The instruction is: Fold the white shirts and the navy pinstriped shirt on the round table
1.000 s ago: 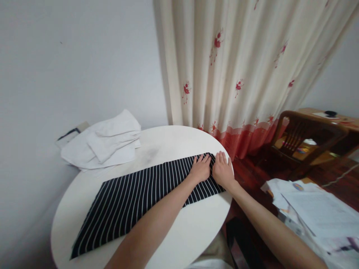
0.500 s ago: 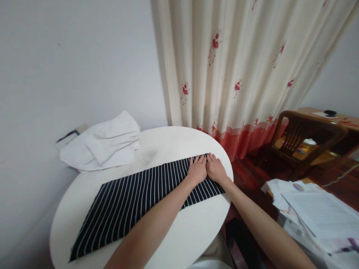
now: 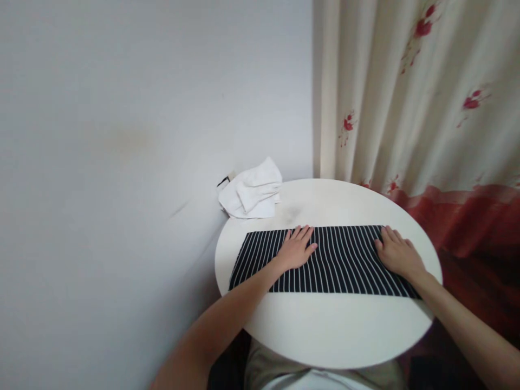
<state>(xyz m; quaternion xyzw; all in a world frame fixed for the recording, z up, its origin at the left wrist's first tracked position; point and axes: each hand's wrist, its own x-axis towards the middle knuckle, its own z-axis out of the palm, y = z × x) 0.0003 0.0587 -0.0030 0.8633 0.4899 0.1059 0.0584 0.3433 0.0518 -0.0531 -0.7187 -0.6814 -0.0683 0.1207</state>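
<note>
A folded black cloth with white stripes (image 3: 341, 265) lies flat in a long strip across the round white table (image 3: 333, 330). My left hand (image 3: 296, 249) rests palm down on it, left of its middle, with fingers spread toward the far edge. Near the strip's right end, my right hand (image 3: 400, 254) lies flat on the cloth, its fingertips at the far edge. Both hands press on the fabric and neither grips it. Part of the cloth is hidden beneath my hands and left forearm.
A crumpled white cloth (image 3: 255, 189) sits at the table's back left against the wall (image 3: 162, 135), with a small dark-edged item partly behind it. A cream curtain (image 3: 377, 108) with red flowers hangs behind the table on the right.
My hands have moved apart: the left slid along the cloth toward its left part, the right stays near the right end. The view has turned left; the chair and papers are out of sight.
</note>
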